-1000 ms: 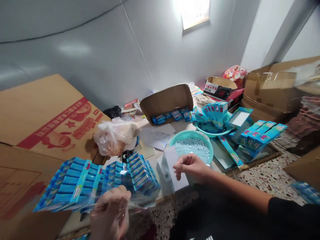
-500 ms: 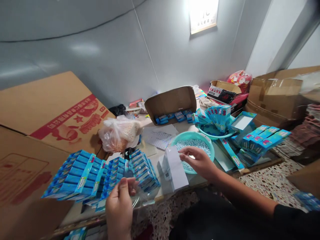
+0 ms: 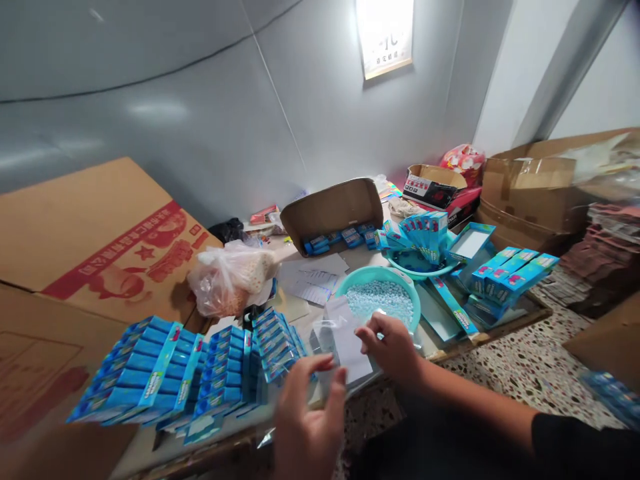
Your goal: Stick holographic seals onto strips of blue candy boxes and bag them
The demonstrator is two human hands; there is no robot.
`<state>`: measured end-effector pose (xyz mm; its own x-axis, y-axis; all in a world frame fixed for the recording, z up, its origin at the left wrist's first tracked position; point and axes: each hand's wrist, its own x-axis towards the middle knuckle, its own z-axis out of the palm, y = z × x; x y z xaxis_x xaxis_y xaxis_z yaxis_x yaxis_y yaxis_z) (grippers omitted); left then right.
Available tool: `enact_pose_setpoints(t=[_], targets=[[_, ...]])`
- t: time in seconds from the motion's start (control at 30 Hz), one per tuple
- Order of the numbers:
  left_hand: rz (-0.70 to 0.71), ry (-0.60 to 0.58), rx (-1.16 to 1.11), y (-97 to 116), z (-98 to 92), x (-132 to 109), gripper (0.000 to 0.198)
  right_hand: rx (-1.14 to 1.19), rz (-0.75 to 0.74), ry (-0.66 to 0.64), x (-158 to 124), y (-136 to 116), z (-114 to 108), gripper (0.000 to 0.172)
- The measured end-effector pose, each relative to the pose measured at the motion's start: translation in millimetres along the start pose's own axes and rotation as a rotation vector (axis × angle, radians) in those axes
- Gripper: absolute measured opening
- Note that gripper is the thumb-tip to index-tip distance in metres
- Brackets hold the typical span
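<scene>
One L hand (image 3: 311,421), fingers spread; one R hand (image 3: 395,348) nr wht paper (image 3: 349,343), fingers curled, can't tell if gripping.

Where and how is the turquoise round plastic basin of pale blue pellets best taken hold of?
Probably by the rim of the basin, at its left and right, reaching from the near side and pinching it inside and out: it sits upright and open, its rim standing above the loose pellets, so keeping it level seems wise.

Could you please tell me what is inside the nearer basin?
The basin holds many small pale pieces; they cover its bottom, and the right hand hides part of its near side.
</scene>
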<state>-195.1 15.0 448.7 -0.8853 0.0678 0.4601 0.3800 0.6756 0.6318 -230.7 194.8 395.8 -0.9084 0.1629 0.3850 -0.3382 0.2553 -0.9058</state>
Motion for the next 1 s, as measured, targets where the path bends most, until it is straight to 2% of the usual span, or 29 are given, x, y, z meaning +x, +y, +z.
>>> enact_pose_setpoints(t=[0.07, 0.1, 0.17, 0.27, 0.33, 0.43, 0.5, 0.57, 0.63, 0.67, 0.73, 0.77, 0.8, 0.87, 0.9, 0.97, 1.0], targets=[[-0.146, -0.229, -0.163, 8, 22.1, -2, 0.037, 0.097, 0.005, -0.103, -4, 0, 6, 0.055], [-0.208, -0.279, -0.230, 8, 31.9, -2, 0.043, 0.152, 0.007, -0.156, -5, 0, 9, 0.059], [-0.256, -0.313, -0.342, 3, 46.2, -1, 0.045, 0.276, 0.055, -0.226, -7, 0, 10, 0.063], [-0.131, -0.311, -0.423, -5, 53.7, 2, 0.030, 0.467, 0.250, -0.253, -7, 4, 9, 0.070], [0.001, -0.291, -0.417, -6, 53.9, 4, 0.021, 0.541, 0.352, -0.268, -8, 6, 8, 0.075], [0.111, -0.240, -0.400, -6, 54.1, 6, 0.017, 0.543, 0.364, -0.227, -6, 7, 4, 0.078], [0.072, -0.163, -0.395, -8, 55.1, 7, 0.014, 0.493, 0.329, -0.173, -2, 8, -2, 0.075], [-0.055, -0.037, -0.394, -14, 56.0, 8, 0.017, 0.364, 0.288, -0.072, 3, 11, -13, 0.069], [-0.152, 0.099, -0.376, -23, 56.8, 10, 0.023, 0.116, 0.221, 0.080, 8, 14, -25, 0.061], [-0.154, 0.150, -0.344, -28, 57.2, 12, 0.024, -0.030, 0.165, 0.165, 10, 14, -30, 0.054], [-0.040, 0.210, -0.243, -35, 58.5, 16, 0.023, -0.299, 0.009, 0.257, 9, 10, -37, 0.028], [0.050, 0.224, -0.174, -38, 59.2, 19, 0.020, -0.408, -0.080, 0.257, 7, 5, -38, 0.014], [0.140, 0.235, -0.103, -38, 59.9, 21, 0.016, -0.497, -0.164, 0.231, 5, -1, -38, 0.011], [0.308, 0.251, -0.005, -35, 60.5, 25, 0.012, -0.622, -0.269, 0.100, -1, -14, -34, 0.026], [0.381, 0.260, 0.022, -33, 60.5, 27, 0.012, -0.648, -0.268, 0.003, -3, -19, -33, 0.031], [0.540, 0.257, 0.033, -26, 60.1, 30, 0.014, -0.599, -0.169, -0.217, -7, -24, -33, 0.034], [0.627, 0.242, 0.024, -23, 60.1, 31, 0.015, -0.523, -0.101, -0.287, -7, -23, -37, 0.030]])
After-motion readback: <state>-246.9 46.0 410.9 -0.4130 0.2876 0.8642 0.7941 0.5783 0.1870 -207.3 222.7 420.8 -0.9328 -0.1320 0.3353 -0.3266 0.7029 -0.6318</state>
